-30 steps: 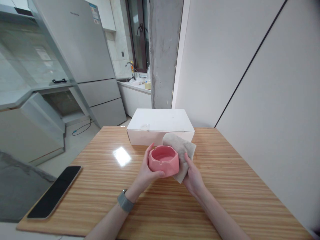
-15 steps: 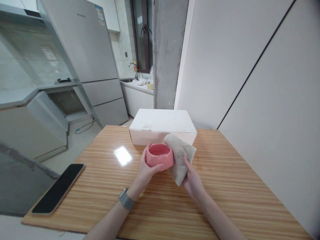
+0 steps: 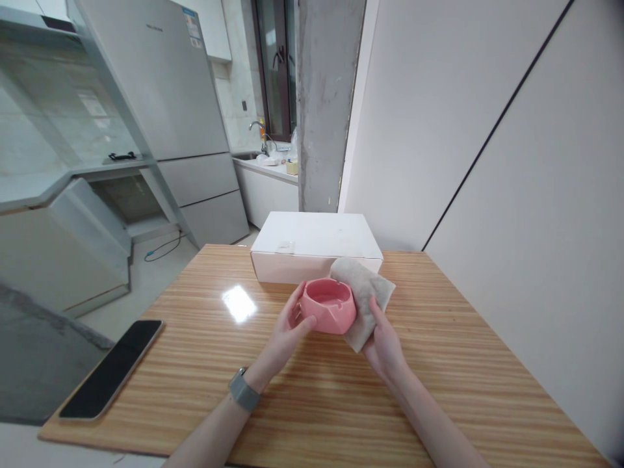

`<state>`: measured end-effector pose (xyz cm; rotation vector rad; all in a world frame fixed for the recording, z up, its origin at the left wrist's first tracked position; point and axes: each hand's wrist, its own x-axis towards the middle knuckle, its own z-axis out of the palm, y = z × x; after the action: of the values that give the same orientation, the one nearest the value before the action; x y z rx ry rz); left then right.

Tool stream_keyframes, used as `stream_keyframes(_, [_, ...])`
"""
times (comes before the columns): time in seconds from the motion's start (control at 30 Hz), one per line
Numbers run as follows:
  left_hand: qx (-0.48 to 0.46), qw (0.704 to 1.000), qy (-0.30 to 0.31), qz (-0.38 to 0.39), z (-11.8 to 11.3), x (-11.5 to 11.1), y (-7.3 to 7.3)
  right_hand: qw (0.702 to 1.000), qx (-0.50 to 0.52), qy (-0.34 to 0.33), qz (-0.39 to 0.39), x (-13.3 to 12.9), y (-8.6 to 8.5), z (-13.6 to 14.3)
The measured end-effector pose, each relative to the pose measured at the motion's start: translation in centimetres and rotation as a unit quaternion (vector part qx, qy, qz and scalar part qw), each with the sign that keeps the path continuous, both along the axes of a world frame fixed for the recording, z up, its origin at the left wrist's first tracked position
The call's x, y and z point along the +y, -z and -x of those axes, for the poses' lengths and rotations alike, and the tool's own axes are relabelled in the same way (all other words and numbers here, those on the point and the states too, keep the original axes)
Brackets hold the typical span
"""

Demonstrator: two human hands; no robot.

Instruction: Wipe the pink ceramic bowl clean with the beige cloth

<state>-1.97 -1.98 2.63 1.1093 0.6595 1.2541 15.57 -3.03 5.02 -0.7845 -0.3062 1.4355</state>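
A pink faceted ashtray (image 3: pixel 330 317) with notches in its rim is held above the table, slightly tilted. My left hand (image 3: pixel 288 330) grips its left side, thumb at the front and fingers around the far side. Against the ashtray's right side lies a folded light-grey cloth (image 3: pixel 364 296). My right hand (image 3: pixel 383 344) is closed on this cloth, with the thumb on top and the other fingers mostly hidden beneath it.
A white closed box (image 3: pixel 316 237) stands at the back of the wooden table (image 3: pixel 468 370). Near the left edge lies a dark tablet-like slab (image 3: pixel 114 370). A white wall (image 3: pixel 487 130) runs along the right, and a fridge (image 3: pixel 166 84) stands beyond the table.
The ashtray and cloth have shifted a little to the right together with both hands. The ashtray has turned, and my left thumb sits farther to its left side.
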Motion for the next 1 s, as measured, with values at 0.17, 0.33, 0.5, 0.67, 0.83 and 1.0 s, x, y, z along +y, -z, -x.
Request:
stream_keyframes(0.17, [0.012, 1.0, 0.0, -0.02, 0.2, 0.3, -0.5, 0.998, 0.019, -0.054, -0.003, -0.5, -0.3, 0.5])
stream_keyframes(0.33, [0.016, 1.0, -0.004, -0.02, 0.1, 0.0, -1.0, 0.998, 0.015, -0.063, 0.009, -0.8, -0.6, 0.8])
stream_keyframes(0.5, [0.015, 0.999, -0.048, 0.004, -0.2, 0.1, -0.4, 0.998, 0.014, -0.056, 0.013, -0.8, -0.6, 0.8])
stream_keyframes(0.67, [0.058, 0.991, -0.123, -0.001, -0.1, 0.4, -0.4, 0.999, 0.01, -0.053, 0.004, -1.0, -0.5, 1.1])
stream_keyframes(0.83, [0.093, 0.982, -0.165, -0.01, -0.3, 0.2, -0.6, 0.999, 0.006, -0.049, 0.01, -1.1, -0.2, 1.4])
stream_keyframes(1.0, [0.049, 0.995, -0.09, -0.009, -0.4, -0.1, -0.2, 0.999, 0.007, -0.033, -0.003, -0.8, -0.3, 1.1])
